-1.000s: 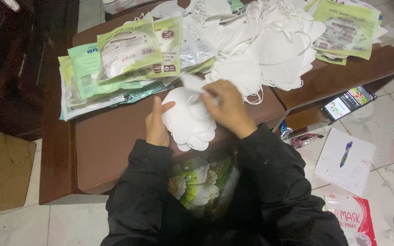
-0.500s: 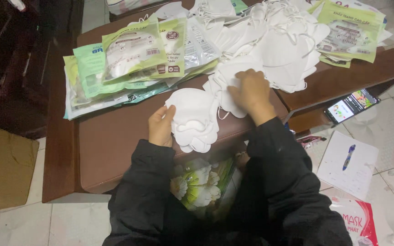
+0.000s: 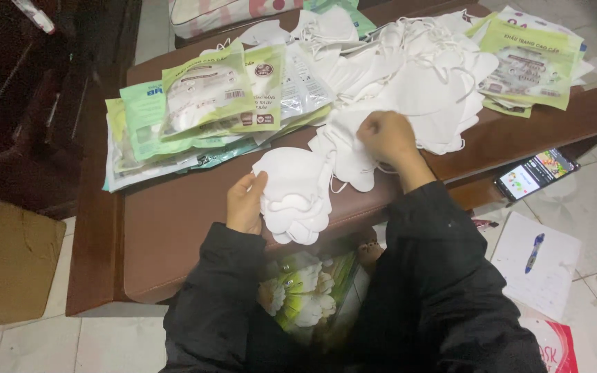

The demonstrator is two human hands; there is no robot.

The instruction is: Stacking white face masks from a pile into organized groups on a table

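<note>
Resting on a brown wooden desk (image 3: 174, 228), a small stack of white cup-shaped fabric face masks (image 3: 293, 197) sits at the near edge, at 6 o'clock of the desk top.

- Left hand (image 3: 245, 204): at 9 o'clock of the stack, fingers curled around the stack's left rim, grasping it.
- Right hand (image 3: 387, 137): at 2 o'clock of the stack, clenched on the edge of a white mask in a large loose heap of white masks with ear loops (image 3: 416, 83); exactly what the fingers pinch cannot be told.
- Heap: spreads from the desk's centre toward 1 o'clock, touching the stack's upper right side.
- Green and clear plastic mask packets (image 3: 209, 103): fanned in a pile at 10 o'clock of the stack.
- Second pile of yellow-green packets (image 3: 530, 62): at 2 o'clock, on the desk's far right corner.
- Black smartphone with lit screen (image 3: 537, 173): on a lower ledge at 3 o'clock.
- White paper sheet (image 3: 537, 266) with a blue pen (image 3: 535, 252) on it: on the tiled floor at 4 o'clock.
- Brown cardboard box (image 3: 8, 269): on the floor at 8 o'clock.
- Both arms in black sleeves.
</note>
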